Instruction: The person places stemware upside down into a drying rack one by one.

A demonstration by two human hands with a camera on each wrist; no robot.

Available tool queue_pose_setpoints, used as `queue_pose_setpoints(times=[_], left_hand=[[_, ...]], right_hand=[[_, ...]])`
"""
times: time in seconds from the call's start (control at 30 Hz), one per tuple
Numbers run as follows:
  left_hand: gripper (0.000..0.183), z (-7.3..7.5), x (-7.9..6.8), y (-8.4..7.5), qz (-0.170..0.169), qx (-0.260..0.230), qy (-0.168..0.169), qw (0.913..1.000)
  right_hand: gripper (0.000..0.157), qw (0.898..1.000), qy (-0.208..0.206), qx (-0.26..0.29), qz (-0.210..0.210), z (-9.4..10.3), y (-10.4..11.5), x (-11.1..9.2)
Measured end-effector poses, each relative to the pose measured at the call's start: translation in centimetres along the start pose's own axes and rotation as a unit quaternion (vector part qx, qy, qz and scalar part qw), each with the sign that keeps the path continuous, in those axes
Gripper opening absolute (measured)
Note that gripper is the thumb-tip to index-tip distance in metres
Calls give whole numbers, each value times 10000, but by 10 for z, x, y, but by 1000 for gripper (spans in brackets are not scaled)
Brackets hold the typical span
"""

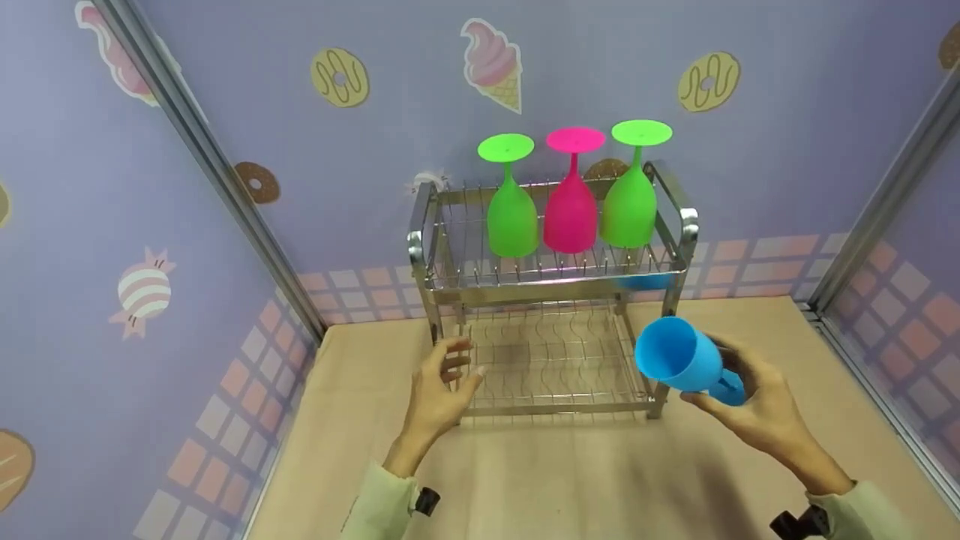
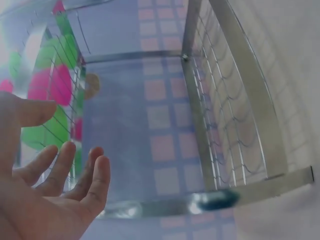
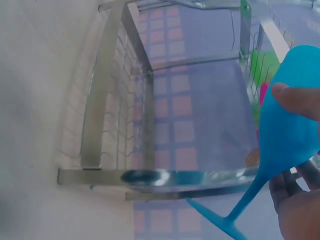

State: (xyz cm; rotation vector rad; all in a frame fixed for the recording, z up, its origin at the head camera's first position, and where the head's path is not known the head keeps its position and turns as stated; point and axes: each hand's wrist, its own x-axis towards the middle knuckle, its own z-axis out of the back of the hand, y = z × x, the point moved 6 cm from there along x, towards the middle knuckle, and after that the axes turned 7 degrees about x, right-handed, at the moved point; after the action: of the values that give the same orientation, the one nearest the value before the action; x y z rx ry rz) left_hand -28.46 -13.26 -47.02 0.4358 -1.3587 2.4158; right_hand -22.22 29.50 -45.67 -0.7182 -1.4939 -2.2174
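My right hand (image 1: 757, 401) grips a blue plastic goblet (image 1: 679, 356) by its bowl, in front of the rack's right side. The goblet's mouth tilts up toward the head camera, and its stem and foot point back to the palm. In the right wrist view the thumb lies across the blue bowl (image 3: 287, 130). My left hand (image 1: 439, 390) hovers by the rack's lower left with relaxed, slightly bent fingers and nothing in them. On the upper tier of the metal rack (image 1: 555, 289), a green goblet (image 1: 513, 221), a pink goblet (image 1: 571, 217) and another green goblet (image 1: 630, 210) stand upside down.
The rack's lower wire tier (image 1: 547, 360) sits close over the wooden table (image 1: 525, 480). Behind the rack's right side, a blue shape (image 1: 646, 281) shows below the upper tier. Patterned walls (image 1: 420, 90) with metal posts (image 1: 217, 172) enclose the table.
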Motion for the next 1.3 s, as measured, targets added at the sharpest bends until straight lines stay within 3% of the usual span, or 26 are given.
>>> queue_pose_setpoints(times=[0.13,0.3,0.5,0.77,0.97,1.1,1.3], left_hand=[[49,-9,-5,-19,-288,-137,250,9992],[56,-21,-9,-40,-457,-262,636,9966],[62,-34,-13,-59,-647,-236,892,9936],[70,-55,-16,-74,-715,-465,1331,9874],[75,-70,-17,-88,-1057,-646,1739,9769],[75,-74,-17,-92,-1247,-849,1755,9728],[73,-73,-19,-92,-1275,-1076,1606,9728]], right_hand=[[94,9970,105,-632,442,-9,19,1],[99,9905,249,-1183,650,-21,39,1],[105,9819,513,-1444,1112,-39,61,2],[101,9677,920,-1779,1529,-68,70,1],[99,9635,1075,-1821,1642,-85,77,-1],[97,9622,1064,-1878,1660,-89,81,-1],[98,9599,1048,-1976,1693,-90,84,-3]])
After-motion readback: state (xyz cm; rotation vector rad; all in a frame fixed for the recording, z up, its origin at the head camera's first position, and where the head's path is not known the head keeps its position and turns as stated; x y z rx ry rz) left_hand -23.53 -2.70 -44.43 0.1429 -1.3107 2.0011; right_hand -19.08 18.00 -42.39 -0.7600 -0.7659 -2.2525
